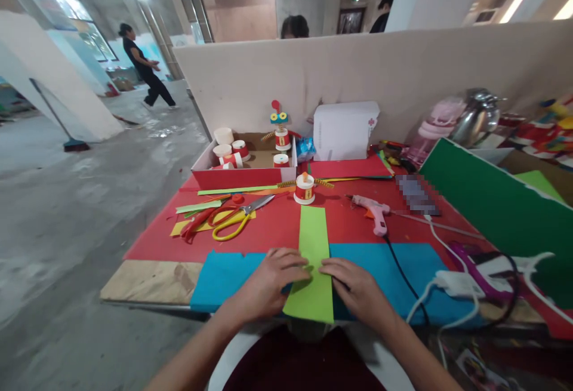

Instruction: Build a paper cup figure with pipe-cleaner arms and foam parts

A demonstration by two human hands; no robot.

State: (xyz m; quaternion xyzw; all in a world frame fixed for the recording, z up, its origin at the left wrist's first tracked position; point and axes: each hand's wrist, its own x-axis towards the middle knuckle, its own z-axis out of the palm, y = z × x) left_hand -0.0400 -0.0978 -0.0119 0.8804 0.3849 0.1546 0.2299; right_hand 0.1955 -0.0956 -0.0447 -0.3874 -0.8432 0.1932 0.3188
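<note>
A long lime-green paper strip [314, 236] lies upright in front of me, its near end reaching the table's front edge. My left hand [277, 277] grips its left edge with curved fingers lying over the paper. At the right edge, my right hand [356, 286] holds the strip with fingertips on top and the thumb bent inward. Just past the far end stands a red and white paper cup figure [305, 189] with coiled paper arms. Yellow-handled scissors [242, 218] lie to the left, and a pink glue gun [373, 211] rests to the right.
Behind stands a box [244, 177] with several paper cups and a finished-looking cup figure [281, 134]. A phone [417, 194], a white charger [459, 283] with cables and a green box side [487, 212] occupy the right. A person [143, 65] walks at far left.
</note>
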